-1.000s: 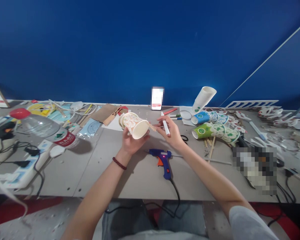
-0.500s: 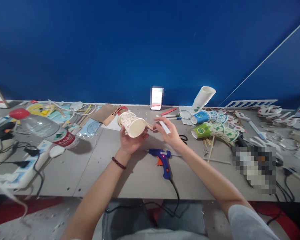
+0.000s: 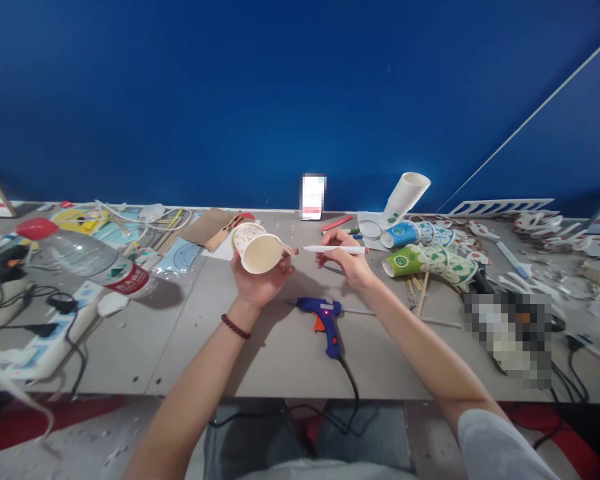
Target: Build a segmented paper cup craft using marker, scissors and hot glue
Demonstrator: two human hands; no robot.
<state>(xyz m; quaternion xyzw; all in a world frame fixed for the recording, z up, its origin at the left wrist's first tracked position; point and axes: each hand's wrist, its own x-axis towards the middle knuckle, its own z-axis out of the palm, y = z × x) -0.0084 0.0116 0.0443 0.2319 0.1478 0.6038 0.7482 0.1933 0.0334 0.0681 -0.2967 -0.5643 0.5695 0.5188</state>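
My left hand (image 3: 260,287) is wrapped round a patterned paper cup (image 3: 263,255), its open mouth tilted toward me. A small patterned strip (image 3: 289,251) sticks out from the cup's right side. In my right hand (image 3: 349,261) is a slim white marker pen (image 3: 337,249) with a reddish end, lying level between the fingers. Its tip points left, close to the strip; a small gap seems to separate them. Below both hands lies a blue glue gun (image 3: 325,313) with an orange trigger and a lit red light.
Green cups (image 3: 420,263), blue cups (image 3: 405,233) and a white cup stack (image 3: 407,197) are on the right. A phone (image 3: 313,197) leans at the wall. On the left are a bottle (image 3: 90,257) and a power strip (image 3: 65,333). The glue gun's cord hangs over the table edge.
The marker pen has swung from slanting to level, its tip now pointing left. My right hand has shifted slightly right, and my left hand has moved slightly left with the cup.
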